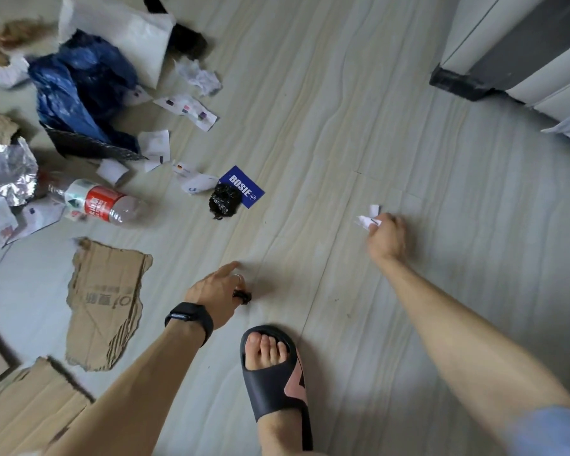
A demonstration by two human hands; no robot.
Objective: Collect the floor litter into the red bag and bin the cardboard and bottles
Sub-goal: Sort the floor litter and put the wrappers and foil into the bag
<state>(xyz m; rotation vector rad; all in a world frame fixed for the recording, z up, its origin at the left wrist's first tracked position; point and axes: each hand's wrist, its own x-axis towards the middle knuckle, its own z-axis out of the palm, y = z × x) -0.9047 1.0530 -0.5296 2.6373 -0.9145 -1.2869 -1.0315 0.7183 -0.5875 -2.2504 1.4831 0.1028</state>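
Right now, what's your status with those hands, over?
Right hand grips paper scraps. Left hand pinches black bit. Bottle, cardboard lie on floor. Red bag out of sight.

Soft, even daylight fills the room, and the pale floor [343, 133] is bright without hard glare. Shadows are faint and diffuse, one lying just right of the left hand [216, 291] and the small black object [243, 296] it pinches. Crumpled foil [5, 172] at the left edge shows small highlights. Motion blur smears the right hand [387, 236], its white paper scrap [367, 220] and the top-left litter. The wide lens curves the floor lines and stretches both forearms.
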